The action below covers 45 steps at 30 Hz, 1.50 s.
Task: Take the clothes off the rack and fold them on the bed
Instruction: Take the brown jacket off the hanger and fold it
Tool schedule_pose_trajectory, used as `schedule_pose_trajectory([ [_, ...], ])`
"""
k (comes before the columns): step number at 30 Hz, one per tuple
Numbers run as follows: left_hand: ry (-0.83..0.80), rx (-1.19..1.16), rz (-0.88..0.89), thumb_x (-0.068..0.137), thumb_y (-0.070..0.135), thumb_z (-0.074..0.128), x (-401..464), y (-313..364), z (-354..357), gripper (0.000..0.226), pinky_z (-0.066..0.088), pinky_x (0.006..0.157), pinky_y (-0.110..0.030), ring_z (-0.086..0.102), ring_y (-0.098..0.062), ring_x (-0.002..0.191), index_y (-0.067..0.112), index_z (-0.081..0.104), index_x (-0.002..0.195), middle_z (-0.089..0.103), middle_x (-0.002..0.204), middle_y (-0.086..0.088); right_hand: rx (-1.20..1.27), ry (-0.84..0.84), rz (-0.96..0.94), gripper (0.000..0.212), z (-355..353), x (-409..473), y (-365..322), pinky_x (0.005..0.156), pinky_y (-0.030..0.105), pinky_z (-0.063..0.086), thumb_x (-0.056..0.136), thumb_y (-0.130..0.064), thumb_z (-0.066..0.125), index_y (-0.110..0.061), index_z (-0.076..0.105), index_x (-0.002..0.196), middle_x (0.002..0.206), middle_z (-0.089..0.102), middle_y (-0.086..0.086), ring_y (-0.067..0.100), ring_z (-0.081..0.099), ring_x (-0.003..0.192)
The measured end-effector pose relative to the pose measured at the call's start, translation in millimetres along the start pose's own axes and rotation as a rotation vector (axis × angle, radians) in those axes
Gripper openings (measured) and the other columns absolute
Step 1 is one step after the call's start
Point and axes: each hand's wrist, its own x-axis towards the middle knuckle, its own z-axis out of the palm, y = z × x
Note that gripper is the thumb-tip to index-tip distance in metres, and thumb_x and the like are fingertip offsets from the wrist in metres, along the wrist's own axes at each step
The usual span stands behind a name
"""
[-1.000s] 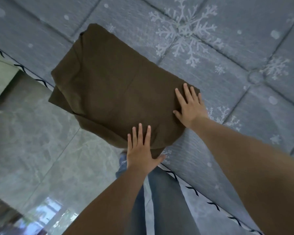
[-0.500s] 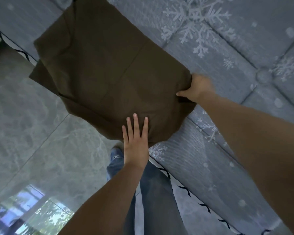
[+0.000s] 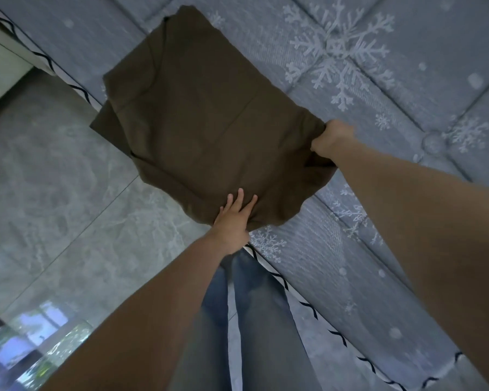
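Brown folded garment [image 3: 209, 117] in the centre of the frame, lying on the bed [image 3: 407, 66] with its lower-left edge hanging past the mattress rim. Right hand [image 3: 332, 139], centre right, clenched round the garment's right corner. Left hand [image 3: 236, 218], lower centre, fingers straight, pressing the near edge flat. Best to keep that press firm, lift the gripped corner smoothly across, align edges, avoid dragging cloth off the bed.

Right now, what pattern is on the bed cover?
White snowflakes on grey-blue quilting, clearest in the head view: bed cover.
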Motion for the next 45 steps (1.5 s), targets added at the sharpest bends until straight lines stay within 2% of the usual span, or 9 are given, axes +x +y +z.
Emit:
schedule_pose_trajectory([
  [5,0.129,-0.108,0.001,0.090,0.000,0.050,-29,-1,-23,0.083,0.015,0.123,-0.045,0.010,-0.031,0.152,0.023,0.010,0.159,0.002,0.166,-0.008,0.044,0.030,-0.084,0.062,-32,-15,-16,0.104,0.040,0.047,0.093,-0.012,0.065,-0.009,0.035,0.146,0.139,0.045,0.020,0.034,0.048,0.126],
  [13,0.591,-0.119,-0.369,0.090,0.013,0.058,-82,25,-33,0.088,0.002,0.124,-0.048,-0.001,-0.039,0.151,0.025,0.004,0.159,-0.002,0.166,-0.011,0.169,0.052,-0.186,0.061,-82,-40,-47,0.103,0.047,0.049,0.094,-0.020,0.056,-0.020,0.034,0.151,0.144,0.043,0.019,0.036,0.049,0.127],
  [17,0.568,-0.549,-0.307,0.090,-0.001,0.046,-91,17,-50,0.079,0.032,0.116,-0.041,0.029,-0.032,0.145,0.025,0.016,0.158,0.017,0.164,-0.011,0.210,0.011,-0.183,0.050,-95,-46,-69,0.099,0.043,0.053,0.098,-0.020,0.049,-0.022,0.043,0.148,0.143,0.045,0.016,0.034,0.053,0.123],
  [22,0.410,-0.608,-0.288,0.091,0.007,0.045,-95,-17,-78,0.071,0.050,0.097,-0.044,0.062,-0.032,0.105,0.036,0.029,0.153,0.061,0.125,-0.016,0.312,-0.072,-0.037,0.023,-100,-44,-107,0.073,0.034,0.054,0.094,-0.014,0.060,-0.009,0.066,0.116,0.108,0.063,0.013,0.023,0.059,0.082],
  [25,0.254,-0.642,-0.321,0.085,0.025,0.045,-95,-40,-98,0.057,0.052,0.094,-0.043,0.062,-0.030,0.101,0.049,0.041,0.137,0.065,0.116,-0.011,0.389,-0.112,0.085,0.010,-104,-44,-132,0.062,0.030,0.055,0.091,-0.014,0.069,-0.007,0.063,0.087,0.101,0.064,0.014,0.021,0.059,0.070],
  [28,0.162,-0.727,-0.283,0.095,0.015,0.045,-91,-58,-132,0.049,0.044,0.090,-0.028,0.055,-0.021,0.104,0.032,0.047,0.141,0.059,0.118,-0.005,0.462,-0.085,0.150,0.012,-110,-43,-161,0.077,0.035,0.061,0.090,-0.009,0.068,-0.003,0.069,0.100,0.104,0.068,0.018,0.026,0.065,0.078],
  [34,0.060,-0.794,-0.213,0.092,0.002,0.043,-80,-110,-198,0.055,0.045,0.084,-0.028,0.057,-0.022,0.105,0.025,0.045,0.142,0.058,0.125,-0.009,0.658,-0.048,0.257,0.008,-109,-43,-231,0.033,0.022,0.047,0.094,-0.011,0.056,-0.008,0.054,0.101,0.105,0.057,0.014,0.026,0.061,0.070],
  [41,0.171,-1.031,-0.275,0.083,-0.007,0.042,-65,-159,-249,0.063,0.053,0.086,-0.033,0.060,-0.019,0.093,0.023,0.051,0.137,0.061,0.111,-0.007,0.886,-0.009,0.171,0.028,-88,-25,-285,0.055,0.029,0.061,0.094,-0.029,0.067,-0.011,0.056,0.113,0.104,0.062,0.008,0.020,0.069,0.083],
  [45,0.248,-1.141,-0.291,0.060,0.003,0.043,-59,-179,-267,0.067,0.054,0.080,-0.034,0.064,-0.022,0.087,0.021,0.064,0.120,0.068,0.094,-0.003,0.940,-0.095,0.130,0.020,-85,-15,-313,0.082,0.030,0.058,0.102,-0.026,0.047,-0.012,0.049,0.116,0.093,0.063,0.004,0.017,0.067,0.078],
])
